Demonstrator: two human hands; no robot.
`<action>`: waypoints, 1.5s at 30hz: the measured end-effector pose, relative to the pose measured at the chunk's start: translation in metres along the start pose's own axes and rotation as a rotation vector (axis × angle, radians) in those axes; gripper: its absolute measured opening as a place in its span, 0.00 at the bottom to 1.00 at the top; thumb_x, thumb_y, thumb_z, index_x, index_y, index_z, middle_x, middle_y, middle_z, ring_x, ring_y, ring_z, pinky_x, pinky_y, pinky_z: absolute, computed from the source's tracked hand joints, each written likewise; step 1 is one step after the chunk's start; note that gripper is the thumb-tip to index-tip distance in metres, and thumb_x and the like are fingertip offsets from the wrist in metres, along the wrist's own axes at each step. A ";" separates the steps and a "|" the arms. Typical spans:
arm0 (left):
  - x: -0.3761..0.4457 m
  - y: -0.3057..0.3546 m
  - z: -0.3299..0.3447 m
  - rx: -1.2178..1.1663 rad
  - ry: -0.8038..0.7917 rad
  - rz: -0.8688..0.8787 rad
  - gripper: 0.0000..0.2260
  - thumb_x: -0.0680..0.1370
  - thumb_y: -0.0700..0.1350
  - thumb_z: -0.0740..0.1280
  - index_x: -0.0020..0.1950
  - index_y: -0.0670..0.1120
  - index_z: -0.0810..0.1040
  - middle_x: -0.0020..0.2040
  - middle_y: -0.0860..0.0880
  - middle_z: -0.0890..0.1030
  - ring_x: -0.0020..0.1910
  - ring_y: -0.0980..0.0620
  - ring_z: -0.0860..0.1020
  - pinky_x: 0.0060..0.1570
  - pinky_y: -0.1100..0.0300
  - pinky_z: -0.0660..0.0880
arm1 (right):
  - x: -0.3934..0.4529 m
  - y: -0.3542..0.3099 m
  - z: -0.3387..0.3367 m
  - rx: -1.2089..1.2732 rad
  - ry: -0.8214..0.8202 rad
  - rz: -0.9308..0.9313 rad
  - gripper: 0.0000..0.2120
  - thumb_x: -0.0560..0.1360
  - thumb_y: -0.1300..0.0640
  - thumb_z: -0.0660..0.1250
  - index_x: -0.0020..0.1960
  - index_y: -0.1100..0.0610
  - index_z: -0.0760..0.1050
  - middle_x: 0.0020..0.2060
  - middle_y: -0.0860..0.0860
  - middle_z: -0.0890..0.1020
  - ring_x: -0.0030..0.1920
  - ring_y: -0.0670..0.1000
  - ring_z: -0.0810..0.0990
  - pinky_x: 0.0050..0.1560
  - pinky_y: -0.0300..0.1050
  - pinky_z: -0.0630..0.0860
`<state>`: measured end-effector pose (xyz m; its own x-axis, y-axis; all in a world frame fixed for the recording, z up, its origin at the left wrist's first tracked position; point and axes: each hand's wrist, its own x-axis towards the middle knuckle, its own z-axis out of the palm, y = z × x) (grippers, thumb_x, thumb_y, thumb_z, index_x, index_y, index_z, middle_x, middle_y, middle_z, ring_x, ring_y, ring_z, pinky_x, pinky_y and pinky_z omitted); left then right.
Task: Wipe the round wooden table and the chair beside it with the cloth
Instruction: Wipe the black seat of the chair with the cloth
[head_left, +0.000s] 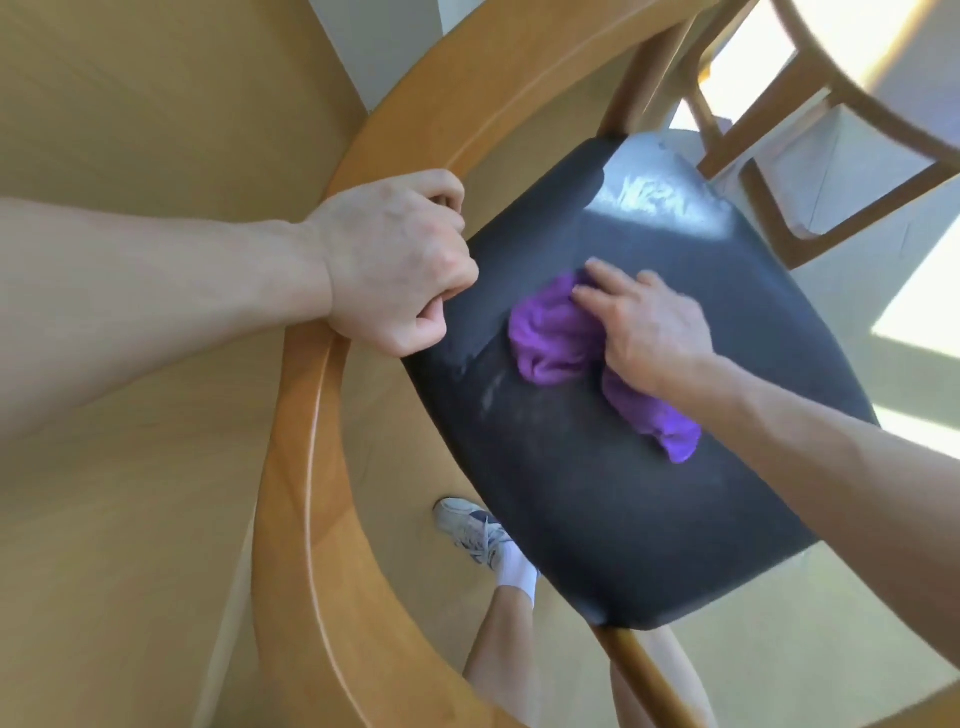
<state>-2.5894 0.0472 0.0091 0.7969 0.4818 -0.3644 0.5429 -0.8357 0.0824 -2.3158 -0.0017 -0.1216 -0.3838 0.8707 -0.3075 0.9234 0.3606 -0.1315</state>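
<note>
A chair with a black padded seat (649, 499) and a curved wooden back rail (296, 467) fills the middle of the view. My left hand (395, 265) grips the top of that rail, fingers curled round it. A bunched purple cloth (550, 332) lies on the seat. My right hand (644, 327) presses down on the cloth with fairly straight fingers, covering its middle. Pale streaks show on the seat beside the cloth. The rim of the round wooden table (872, 98) shows at the top right.
A second wooden chair frame (769, 156) stands under the table at the upper right. My foot in a grey and white shoe (475, 530) stands on the tan floor left of the seat. Bright sun patches fall on the floor at right.
</note>
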 end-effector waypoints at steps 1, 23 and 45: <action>-0.001 -0.004 0.003 0.034 0.029 0.051 0.06 0.69 0.46 0.59 0.33 0.47 0.70 0.31 0.49 0.74 0.34 0.42 0.73 0.61 0.45 0.72 | 0.011 0.004 -0.005 0.034 0.016 0.110 0.21 0.75 0.59 0.64 0.67 0.45 0.72 0.75 0.46 0.64 0.56 0.58 0.73 0.42 0.50 0.78; 0.003 -0.019 0.013 0.026 0.115 0.113 0.07 0.69 0.46 0.60 0.33 0.46 0.72 0.30 0.48 0.74 0.33 0.44 0.71 0.63 0.49 0.69 | 0.087 -0.009 -0.022 0.181 0.126 0.230 0.15 0.76 0.49 0.66 0.57 0.56 0.70 0.59 0.58 0.69 0.49 0.64 0.78 0.37 0.52 0.70; 0.002 -0.012 -0.007 0.053 -0.058 0.116 0.08 0.70 0.46 0.59 0.34 0.44 0.74 0.33 0.46 0.73 0.35 0.44 0.70 0.65 0.46 0.69 | 0.093 -0.023 -0.017 0.291 0.084 0.320 0.15 0.73 0.51 0.68 0.56 0.55 0.71 0.52 0.56 0.72 0.47 0.64 0.80 0.38 0.52 0.70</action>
<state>-2.5925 0.0600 0.0141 0.8359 0.3665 -0.4086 0.4323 -0.8983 0.0786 -2.3723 0.0767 -0.1312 -0.0661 0.9518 -0.2996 0.9515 -0.0303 -0.3063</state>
